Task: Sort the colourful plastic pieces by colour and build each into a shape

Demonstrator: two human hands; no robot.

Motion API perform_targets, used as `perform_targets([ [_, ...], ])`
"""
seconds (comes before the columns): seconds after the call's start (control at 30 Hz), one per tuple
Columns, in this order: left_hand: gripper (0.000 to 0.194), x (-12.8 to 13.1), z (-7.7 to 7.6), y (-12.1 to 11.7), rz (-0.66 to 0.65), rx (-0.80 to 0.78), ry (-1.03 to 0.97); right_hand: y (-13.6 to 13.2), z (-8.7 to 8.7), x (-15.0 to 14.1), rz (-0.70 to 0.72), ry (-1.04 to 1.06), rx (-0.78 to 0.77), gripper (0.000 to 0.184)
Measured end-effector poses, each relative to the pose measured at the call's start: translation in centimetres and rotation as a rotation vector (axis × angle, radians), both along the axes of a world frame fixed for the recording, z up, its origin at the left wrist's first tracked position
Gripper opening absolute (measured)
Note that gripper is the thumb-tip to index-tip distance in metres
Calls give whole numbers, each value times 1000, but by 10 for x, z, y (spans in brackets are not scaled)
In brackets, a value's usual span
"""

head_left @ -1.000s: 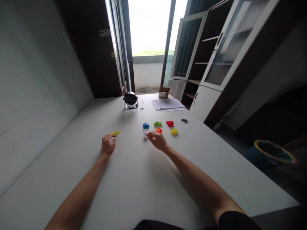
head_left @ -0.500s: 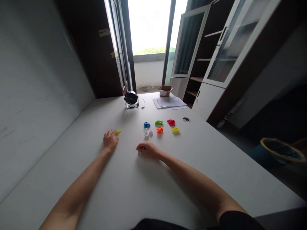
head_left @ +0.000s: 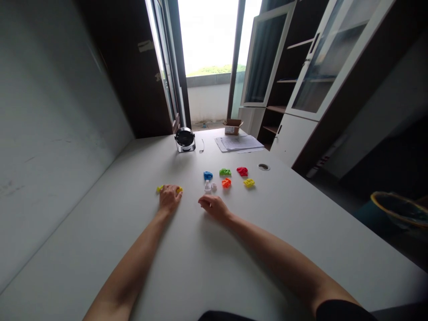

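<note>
Head view: left hand [head_left: 170, 199] closes over a yellow plastic piece [head_left: 160, 189]; curled right hand [head_left: 214, 207] rests near white pieces [head_left: 207, 187].

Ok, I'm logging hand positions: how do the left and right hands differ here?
The left hand covers yellow plastic, which shows on both sides of it, while the right hand touches no piece. The left hand sits apart from the cluster of coloured pieces; the right hand is nearest the white pieces. Both are bare, resting on the white table.

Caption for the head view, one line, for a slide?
Left hand covers a yellow plastic piece on a white table; right hand lies near small white pieces.
</note>
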State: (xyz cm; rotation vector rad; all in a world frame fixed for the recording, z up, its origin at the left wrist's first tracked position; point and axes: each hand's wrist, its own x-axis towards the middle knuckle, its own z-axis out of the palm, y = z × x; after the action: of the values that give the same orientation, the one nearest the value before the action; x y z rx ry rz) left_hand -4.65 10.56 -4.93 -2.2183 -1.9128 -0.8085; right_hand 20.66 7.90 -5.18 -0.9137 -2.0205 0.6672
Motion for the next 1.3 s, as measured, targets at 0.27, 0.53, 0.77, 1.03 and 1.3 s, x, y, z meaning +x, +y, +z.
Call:
perform_targets([
  [0.27, 29, 17, 0, -17, -54, -45, 10, 0, -1, -1, -25, 9, -3, 14],
  [0.53, 12, 20, 6, -20, -97, -50, 51, 2, -2, 1, -48, 62, -66, 13],
  [0.77, 13, 20, 10, -25, -237, -142, -179, 2, -3, 3, -51, 68, -73, 14],
  [1.03, 18, 35, 11, -30, -339, -275, -422, 1, -1, 5, -73, 23, 16, 14],
  [1.3, 39, 41, 14, -34, -456, -237, -450, -1, 2, 5, -34, -51, 105, 25],
])
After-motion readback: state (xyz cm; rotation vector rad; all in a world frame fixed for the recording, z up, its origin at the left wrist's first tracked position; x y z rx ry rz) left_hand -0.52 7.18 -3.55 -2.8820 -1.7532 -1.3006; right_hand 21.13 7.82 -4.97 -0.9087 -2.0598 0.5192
